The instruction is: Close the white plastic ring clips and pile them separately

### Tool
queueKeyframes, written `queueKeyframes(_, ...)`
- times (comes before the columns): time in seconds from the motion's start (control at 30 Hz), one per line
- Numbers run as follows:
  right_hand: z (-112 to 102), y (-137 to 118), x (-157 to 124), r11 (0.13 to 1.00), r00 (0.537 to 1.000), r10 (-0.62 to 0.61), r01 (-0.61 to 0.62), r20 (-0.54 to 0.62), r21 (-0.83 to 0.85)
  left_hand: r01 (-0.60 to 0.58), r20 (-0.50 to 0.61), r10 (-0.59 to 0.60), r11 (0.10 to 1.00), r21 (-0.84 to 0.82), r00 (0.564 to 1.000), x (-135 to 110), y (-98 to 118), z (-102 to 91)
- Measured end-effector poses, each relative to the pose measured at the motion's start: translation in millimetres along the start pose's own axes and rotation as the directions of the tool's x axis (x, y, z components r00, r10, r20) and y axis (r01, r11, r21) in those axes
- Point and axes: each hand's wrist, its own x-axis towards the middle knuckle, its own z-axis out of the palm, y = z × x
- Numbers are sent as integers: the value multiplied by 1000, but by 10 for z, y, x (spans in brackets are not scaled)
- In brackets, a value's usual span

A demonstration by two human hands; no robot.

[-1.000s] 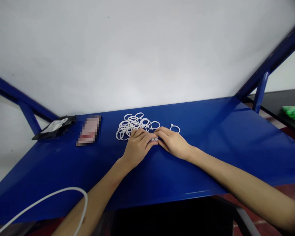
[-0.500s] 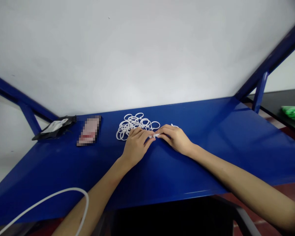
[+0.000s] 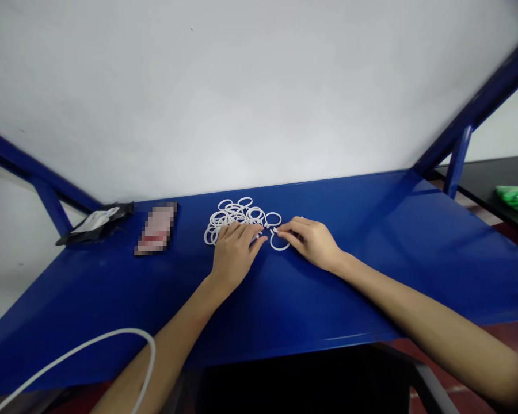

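My right hand point(image 3: 313, 241) pinches a thin white plastic ring point(image 3: 280, 249) at its small clasp. The ring hangs toward the lower left of the fingertips, with a gap showing at its top. To the left, my left hand point(image 3: 235, 250) is at the near edge of a pile of similar white rings point(image 3: 218, 218), with thumb and forefinger apart. A small white bit shows between those fingers, but I cannot tell whether it is touched or lies behind. One loose white ring point(image 3: 273, 219) lies just beyond the gap between my hands. My left hand covers part of the pile.
The blue table point(image 3: 328, 305) ends at a white wall. On the left lie a black package point(image 3: 97, 221) with a white label and a blurred-out phone-shaped object point(image 3: 157, 229). A white cable point(image 3: 82, 345) loops over my left forearm. A green bag point(image 3: 515, 198) lies far right.
My hands have drawn apart from where their fingertips met. The left thumb and forefinger have spread. The ring by my right hand now shows below its fingertips, with a gap in it.
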Motion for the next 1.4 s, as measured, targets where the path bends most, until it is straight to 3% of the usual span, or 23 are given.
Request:
queueKeyframes(0.13,-20,-8,-2,1000,1000,7,-7,-7,15,9,86,-14,998,62,996,4,9,-19)
queueKeyframes(0.23,-31,-18,-5,999,1000,-9,10,-16,36,9,84,-13,998,56,996,16,42,-38)
queueKeyframes(0.5,-81,-110,7,960,999,-42,45,-19,275,52,21,-49,976,-212,999,21,143,-60)
queueKeyframes(0.63,-81,-115,14,914,1000,28,-25,0,406,166,47,-160,913,-372,986,21,170,-72)
queueKeyframes(0.77,-71,-126,13,866,995,97,-75,-20,495,318,115,-304,792,-520,946,16,210,-81)
queueKeyframes(0.9,-79,-166,2,857,992,121,-93,-22,507,327,81,-355,718,-615,931,0,269,-66)
queueKeyframes(1.0,-94,-193,-20,903,998,55,-32,-41,429,261,24,-325,710,-655,945,-10,303,-55)
queueKeyframes(1.17,-116,-230,-70,945,974,-208,224,-93,239,189,-36,-280,733,-654,959,-37,314,-48)
queueKeyframes(1.4,-196,-269,-88,930,936,-351,344,36,131,113,-13,-178,679,-726,984,-49,286,-47)
